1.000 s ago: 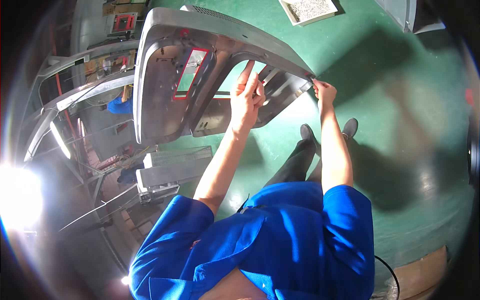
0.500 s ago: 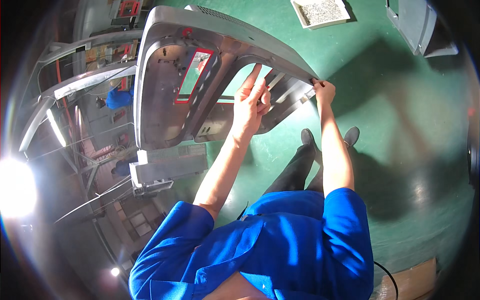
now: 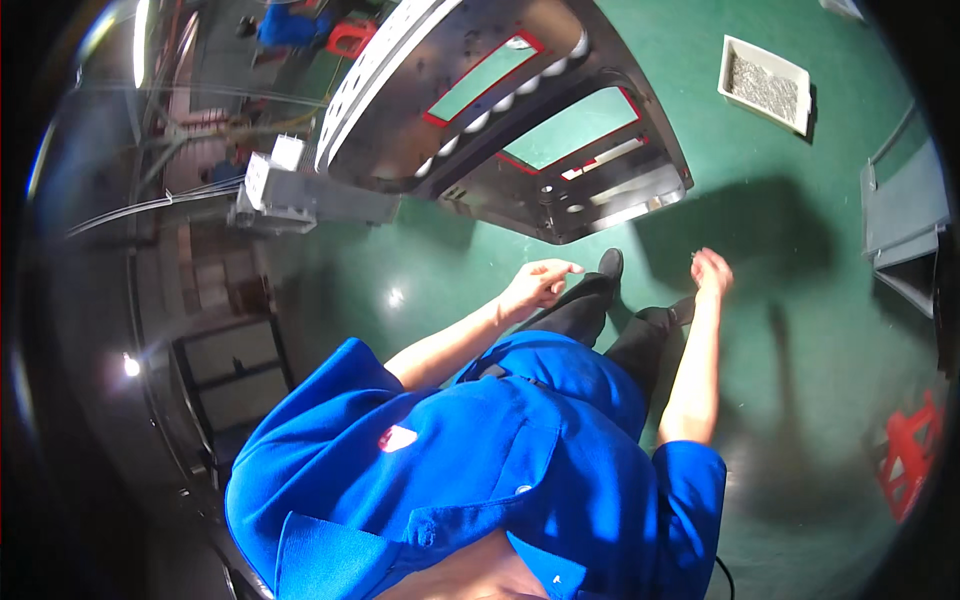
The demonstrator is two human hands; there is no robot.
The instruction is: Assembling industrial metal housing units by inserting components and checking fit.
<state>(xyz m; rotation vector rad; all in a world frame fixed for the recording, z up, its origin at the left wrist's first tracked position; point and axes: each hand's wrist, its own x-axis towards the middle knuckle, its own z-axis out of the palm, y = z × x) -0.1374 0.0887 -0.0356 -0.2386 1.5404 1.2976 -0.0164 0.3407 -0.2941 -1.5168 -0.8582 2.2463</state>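
A white tray (image 3: 762,112) lies on the green floor (image 3: 780,400) at the upper right, beyond the right hand (image 3: 711,270) and well apart from it; it is rectangular with raised walls, and inside is a layer of many small grey bits (image 3: 765,84), too small to tell one by one. The grey metal panel (image 3: 530,118) stands in front of the person, at the top middle of the view, tilted, with two large openings edged in red, through which the green floor shows. The left forearm comes from the blue sleeve (image 3: 330,400) and goes upward to the right, so that the left hand (image 3: 540,285) is below the lower edge of the panel, apart from it, and in the view just beside one dark shoe (image 3: 612,264). The right forearm rises almost straight, and the right hand is below and to the right of the panel's lower right corner, also apart from it. The fingers of the left hand are folded loosely, with one digit stretched to the right; whether something is inside the palm, I cannot tell. The right fingers are bent and close together, rather narrow, and a little blurred; at their tips is a small bright spot, but whether they hold a thing, I cannot tell.
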